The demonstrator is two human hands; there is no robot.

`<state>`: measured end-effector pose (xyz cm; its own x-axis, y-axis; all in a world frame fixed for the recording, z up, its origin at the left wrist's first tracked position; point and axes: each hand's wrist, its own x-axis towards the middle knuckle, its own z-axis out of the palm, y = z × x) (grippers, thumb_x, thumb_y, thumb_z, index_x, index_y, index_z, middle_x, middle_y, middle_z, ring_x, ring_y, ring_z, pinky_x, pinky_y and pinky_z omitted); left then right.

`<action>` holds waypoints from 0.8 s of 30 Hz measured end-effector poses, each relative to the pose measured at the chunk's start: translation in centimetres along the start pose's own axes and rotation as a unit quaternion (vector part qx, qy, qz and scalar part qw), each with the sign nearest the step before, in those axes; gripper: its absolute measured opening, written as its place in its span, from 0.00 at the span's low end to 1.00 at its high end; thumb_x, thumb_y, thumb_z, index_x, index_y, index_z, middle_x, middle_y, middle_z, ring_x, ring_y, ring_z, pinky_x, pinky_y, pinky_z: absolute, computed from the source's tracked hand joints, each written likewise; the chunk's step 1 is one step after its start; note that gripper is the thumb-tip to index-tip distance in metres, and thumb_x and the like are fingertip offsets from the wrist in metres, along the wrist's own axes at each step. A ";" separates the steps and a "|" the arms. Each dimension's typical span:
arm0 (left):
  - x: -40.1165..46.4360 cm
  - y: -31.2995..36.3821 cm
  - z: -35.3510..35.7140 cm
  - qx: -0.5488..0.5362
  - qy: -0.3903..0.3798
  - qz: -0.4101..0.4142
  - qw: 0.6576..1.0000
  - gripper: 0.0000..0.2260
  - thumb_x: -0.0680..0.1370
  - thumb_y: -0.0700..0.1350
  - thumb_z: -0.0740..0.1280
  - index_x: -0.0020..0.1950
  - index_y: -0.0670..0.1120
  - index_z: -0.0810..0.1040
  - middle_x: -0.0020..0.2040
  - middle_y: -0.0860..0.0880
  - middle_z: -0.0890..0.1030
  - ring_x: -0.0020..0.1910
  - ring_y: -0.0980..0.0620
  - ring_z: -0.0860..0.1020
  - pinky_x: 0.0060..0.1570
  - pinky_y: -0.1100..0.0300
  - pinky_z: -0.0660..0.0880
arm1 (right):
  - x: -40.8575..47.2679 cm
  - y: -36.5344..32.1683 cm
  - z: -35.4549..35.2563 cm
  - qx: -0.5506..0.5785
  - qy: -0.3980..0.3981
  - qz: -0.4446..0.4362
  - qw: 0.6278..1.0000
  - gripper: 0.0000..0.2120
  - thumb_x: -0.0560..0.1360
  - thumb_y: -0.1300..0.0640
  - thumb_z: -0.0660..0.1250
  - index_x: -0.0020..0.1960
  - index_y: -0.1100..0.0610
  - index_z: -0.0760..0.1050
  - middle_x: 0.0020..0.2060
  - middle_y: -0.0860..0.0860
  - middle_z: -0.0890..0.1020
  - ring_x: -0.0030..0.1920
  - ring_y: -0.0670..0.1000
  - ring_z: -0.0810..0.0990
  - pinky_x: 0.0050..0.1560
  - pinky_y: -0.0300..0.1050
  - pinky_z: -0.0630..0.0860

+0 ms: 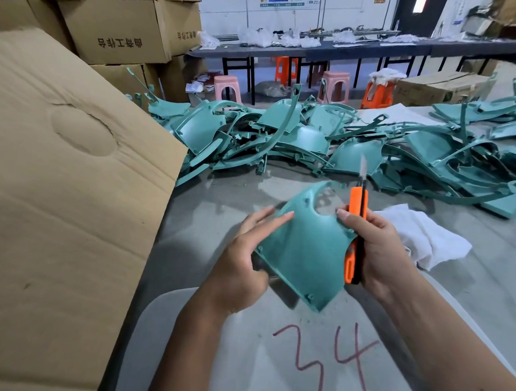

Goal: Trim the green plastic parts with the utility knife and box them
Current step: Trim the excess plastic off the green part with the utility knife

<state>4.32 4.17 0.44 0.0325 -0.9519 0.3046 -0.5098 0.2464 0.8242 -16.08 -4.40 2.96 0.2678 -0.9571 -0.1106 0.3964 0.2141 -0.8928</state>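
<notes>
A curved green plastic part (303,250) is held up above the grey table (221,199), between both hands. My left hand (242,259) grips its left edge, thumb underneath and fingers stretched over the top face. My right hand (378,248) holds an orange utility knife (356,229) upright against the part's right edge, its blade extended and pointing away from me. A large pile of green plastic parts (327,145) covers the far half of the table.
A big cardboard box flap (68,187) leans in on the left, with stacked cartons (119,32) behind it. A white cloth (426,235) lies right of my hands. Red "34" (323,357) is written on the near surface. Stools and a long bench stand at the back.
</notes>
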 end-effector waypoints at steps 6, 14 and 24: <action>0.5 0.9 0.7 0.221 0.124 0.145 0.956 0.29 0.73 0.53 0.72 0.74 0.51 0.75 0.79 0.49 0.67 0.80 0.46 0.59 0.77 0.47 0.62 | 0.5 0.5 -0.4 -0.038 0.014 0.003 0.999 0.04 0.79 0.55 0.72 0.45 0.53 0.81 0.32 0.56 0.73 0.26 0.52 0.71 0.26 0.44 0.75; 1.4 1.2 1.3 -0.356 0.379 -0.200 0.830 0.08 0.79 0.38 0.69 0.52 0.50 0.82 0.46 0.56 0.87 0.47 0.51 0.86 0.51 0.43 0.83 | 0.5 1.2 -0.5 -0.522 0.021 -0.313 0.793 0.03 0.82 0.60 0.65 0.55 0.59 0.76 0.42 0.54 0.82 0.41 0.56 0.79 0.44 0.52 0.73; 1.6 1.5 2.9 -0.253 0.382 -0.245 0.854 0.05 0.72 0.37 0.69 0.40 0.47 0.79 0.35 0.56 0.85 0.35 0.60 0.83 0.38 0.58 0.80 | -0.2 2.7 0.7 -0.617 -0.096 -0.324 0.711 0.25 0.77 0.58 0.72 0.73 0.49 0.75 0.52 0.53 0.83 0.52 0.59 0.81 0.51 0.52 0.76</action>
<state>1.10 2.45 0.81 0.7859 -0.6141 -0.0722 0.1563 0.0844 0.9841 -14.46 -3.50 0.92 0.5421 -0.7073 0.4536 -0.5482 -0.7069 -0.4470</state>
